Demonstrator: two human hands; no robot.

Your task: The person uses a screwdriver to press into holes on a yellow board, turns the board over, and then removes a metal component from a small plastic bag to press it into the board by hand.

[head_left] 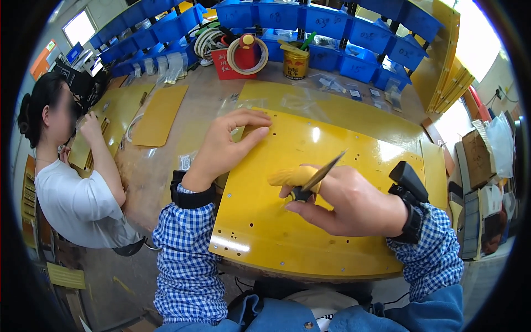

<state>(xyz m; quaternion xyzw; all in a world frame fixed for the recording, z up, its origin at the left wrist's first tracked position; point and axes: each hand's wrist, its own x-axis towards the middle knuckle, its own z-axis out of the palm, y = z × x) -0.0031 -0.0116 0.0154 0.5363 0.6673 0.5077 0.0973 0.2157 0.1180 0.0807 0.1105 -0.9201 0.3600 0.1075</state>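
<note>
A large glossy yellow panel (pixel 310 254) with several small holes lies in front of me on the worktable. Near its far left corner rests my left hand (pixel 224 146), fingers stretched out and thumb apart, holding nothing. Over the middle of the panel, my right hand (pixel 354 202) is closed round a knife-like tool (pixel 328 169). Its pointed metal blade tilts up and away to the right, and its dark handle is mostly hidden in my fingers. A yellow finger cover (pixel 292 176) sits on the index finger of that hand.
Blue bins (pixel 323 22) line the back, above a roll of tape (pixel 241 71), a red box (pixel 224 69) and a gold can (pixel 296 63). Small plastic bags (pixel 332 83) lie nearby. A co-worker (pixel 77 188) sits at the left beside another yellow sheet (pixel 160 116).
</note>
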